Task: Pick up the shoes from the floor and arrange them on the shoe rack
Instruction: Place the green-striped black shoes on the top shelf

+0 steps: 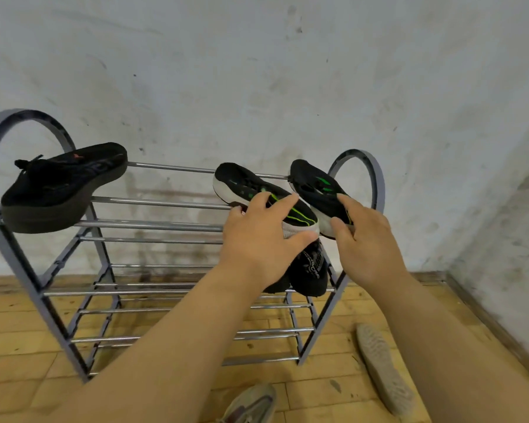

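While both arms reached forward from the bottom of the view toward one o'clock, I saw my left hand point(263, 236) spread over the near end of the left sneaker point(257, 193), fingers splayed on its black and green upper and the thumb pressed against the pale sole edge, a loose grasp and not a closed fist. My right hand point(364, 236) lay on the near end of the right sneaker point(315, 184), index finger stretched along the upper and the thumb tucked under the sole edge, likewise half open around the shoe. The two hands were near each other but apart, each on its own shoe. Both forearms were bare and angled up toward the rack, wrists fairly straight, palms down.

Both sneakers sat side by side on the top bars of the shoe rack point(153, 203), at its right end, tilted with the far ends higher. At ten o'clock a black sandal point(61, 187) lay across the left end of the same tier. A black shoe point(309, 270) rested on the tier below, partly hidden by my left wrist. On the wooden floor point(22, 337) at five o'clock, a beige shoe point(385, 367) lay sole up, and another beige shoe point(251, 404) showed at the bottom edge.
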